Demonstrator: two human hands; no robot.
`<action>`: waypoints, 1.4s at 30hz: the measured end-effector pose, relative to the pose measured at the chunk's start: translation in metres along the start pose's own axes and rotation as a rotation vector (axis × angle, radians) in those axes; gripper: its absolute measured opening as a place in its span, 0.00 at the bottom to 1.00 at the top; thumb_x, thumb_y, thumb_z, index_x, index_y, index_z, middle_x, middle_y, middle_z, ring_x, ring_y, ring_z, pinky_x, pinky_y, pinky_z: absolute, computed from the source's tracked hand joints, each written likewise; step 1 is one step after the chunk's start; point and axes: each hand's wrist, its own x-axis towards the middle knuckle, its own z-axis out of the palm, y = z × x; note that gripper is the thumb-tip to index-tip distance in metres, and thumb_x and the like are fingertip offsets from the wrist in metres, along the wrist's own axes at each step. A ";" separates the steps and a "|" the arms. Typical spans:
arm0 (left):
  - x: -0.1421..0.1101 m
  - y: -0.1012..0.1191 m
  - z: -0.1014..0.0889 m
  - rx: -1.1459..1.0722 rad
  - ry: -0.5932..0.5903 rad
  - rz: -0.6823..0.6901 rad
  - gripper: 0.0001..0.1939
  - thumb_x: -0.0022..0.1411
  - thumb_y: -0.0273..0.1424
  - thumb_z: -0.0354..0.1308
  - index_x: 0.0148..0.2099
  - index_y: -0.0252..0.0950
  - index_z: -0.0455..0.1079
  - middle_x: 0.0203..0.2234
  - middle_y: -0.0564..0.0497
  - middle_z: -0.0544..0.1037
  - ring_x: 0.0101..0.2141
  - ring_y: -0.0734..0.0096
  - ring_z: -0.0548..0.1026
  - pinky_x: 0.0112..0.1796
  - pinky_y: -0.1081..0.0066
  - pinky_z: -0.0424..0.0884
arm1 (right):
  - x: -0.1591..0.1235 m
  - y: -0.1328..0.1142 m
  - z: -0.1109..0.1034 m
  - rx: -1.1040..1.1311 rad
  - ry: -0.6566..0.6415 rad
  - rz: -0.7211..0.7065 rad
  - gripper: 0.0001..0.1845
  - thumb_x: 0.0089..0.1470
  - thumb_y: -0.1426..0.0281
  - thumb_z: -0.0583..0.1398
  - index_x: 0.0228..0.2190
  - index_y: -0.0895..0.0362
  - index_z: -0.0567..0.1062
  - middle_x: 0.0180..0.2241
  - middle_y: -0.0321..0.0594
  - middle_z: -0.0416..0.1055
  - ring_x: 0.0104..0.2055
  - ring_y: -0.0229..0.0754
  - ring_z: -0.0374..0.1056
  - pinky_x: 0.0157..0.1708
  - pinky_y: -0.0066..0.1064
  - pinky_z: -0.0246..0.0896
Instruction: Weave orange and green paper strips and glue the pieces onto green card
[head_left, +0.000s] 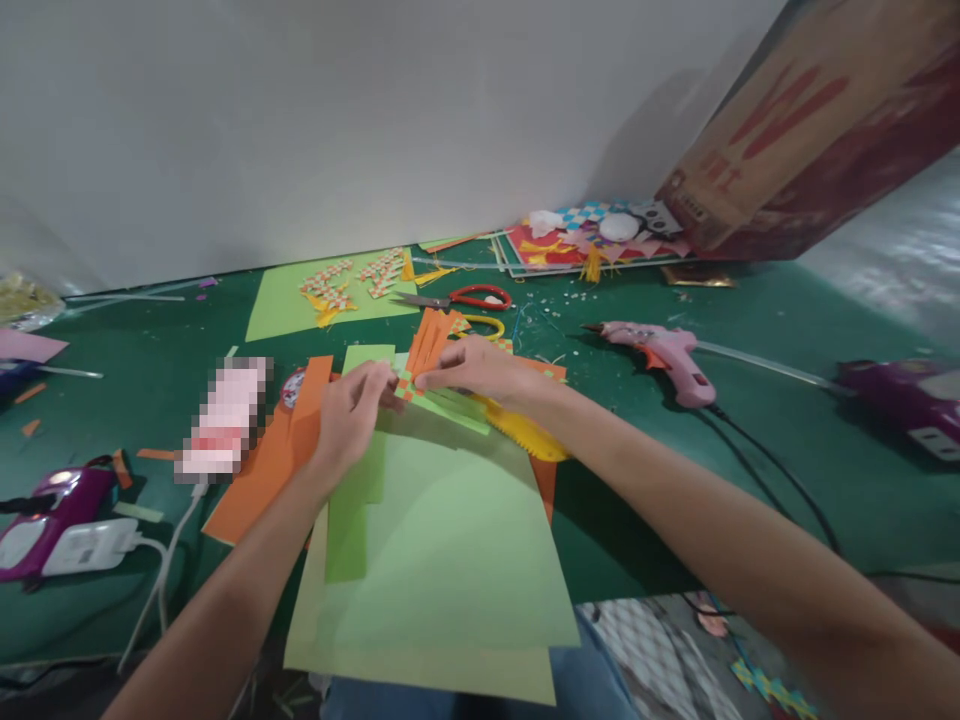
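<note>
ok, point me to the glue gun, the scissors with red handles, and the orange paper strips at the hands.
Pink glue gun (677, 347): head view, on its body.
Red-handled scissors (451, 300): head view, near the pivot.
Orange paper strips (428, 343): head view, middle of the bunch.

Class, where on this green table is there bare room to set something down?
Bare table shows between the pink paper and the green sheet under woven pieces, and between the glue gun and paper bag. Around the left hand and right hand it is crowded: orange strips, red scissors behind.
</note>
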 end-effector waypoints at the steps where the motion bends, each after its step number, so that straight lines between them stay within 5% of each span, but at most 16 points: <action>1: 0.001 -0.001 -0.001 -0.024 0.029 -0.012 0.23 0.62 0.50 0.51 0.26 0.38 0.69 0.16 0.53 0.75 0.17 0.71 0.75 0.22 0.72 0.73 | -0.001 -0.002 -0.001 -0.026 -0.007 0.002 0.28 0.36 0.53 0.67 0.13 0.55 0.56 0.16 0.26 0.45 0.20 0.29 0.41 0.22 0.30 0.31; 4: 0.004 0.001 -0.005 -0.070 0.025 -0.039 0.25 0.61 0.53 0.50 0.25 0.38 0.69 0.16 0.52 0.74 0.18 0.71 0.74 0.23 0.72 0.73 | -0.004 -0.010 -0.001 -0.107 -0.037 0.005 0.28 0.37 0.53 0.66 0.12 0.56 0.55 0.16 0.26 0.45 0.20 0.28 0.41 0.22 0.30 0.32; 10: -0.002 0.017 -0.006 -0.109 -0.262 -0.174 0.18 0.55 0.46 0.60 0.29 0.35 0.70 0.23 0.54 0.76 0.24 0.72 0.77 0.28 0.73 0.74 | -0.009 -0.016 0.002 -0.126 0.000 0.054 0.31 0.33 0.51 0.66 0.12 0.55 0.52 0.15 0.25 0.44 0.20 0.28 0.40 0.22 0.29 0.33; 19: -0.001 0.022 -0.006 -0.214 -0.341 -0.304 0.20 0.50 0.47 0.65 0.28 0.34 0.69 0.20 0.55 0.75 0.25 0.68 0.80 0.29 0.72 0.76 | -0.006 -0.005 0.007 -0.007 0.018 0.048 0.29 0.34 0.50 0.66 0.14 0.55 0.55 0.16 0.26 0.46 0.21 0.30 0.42 0.22 0.29 0.35; 23: 0.001 0.022 -0.006 -0.205 -0.336 -0.335 0.21 0.47 0.47 0.67 0.27 0.34 0.69 0.19 0.54 0.76 0.24 0.68 0.79 0.30 0.71 0.77 | -0.005 -0.003 0.007 0.050 0.016 0.044 0.29 0.32 0.50 0.66 0.13 0.55 0.55 0.15 0.25 0.46 0.20 0.29 0.42 0.22 0.29 0.36; 32: 0.001 0.019 -0.004 -0.193 -0.323 -0.349 0.20 0.47 0.46 0.67 0.27 0.34 0.68 0.19 0.53 0.78 0.24 0.68 0.79 0.30 0.70 0.77 | -0.002 0.003 0.000 0.255 0.006 0.070 0.19 0.31 0.59 0.70 0.18 0.58 0.69 0.19 0.32 0.66 0.23 0.32 0.61 0.26 0.28 0.54; 42: 0.000 0.016 -0.001 -0.137 -0.306 -0.295 0.18 0.47 0.45 0.66 0.27 0.35 0.71 0.21 0.54 0.76 0.24 0.69 0.79 0.29 0.72 0.76 | -0.003 0.006 0.002 0.225 -0.038 0.028 0.15 0.34 0.60 0.68 0.19 0.59 0.74 0.20 0.34 0.67 0.23 0.32 0.60 0.26 0.29 0.53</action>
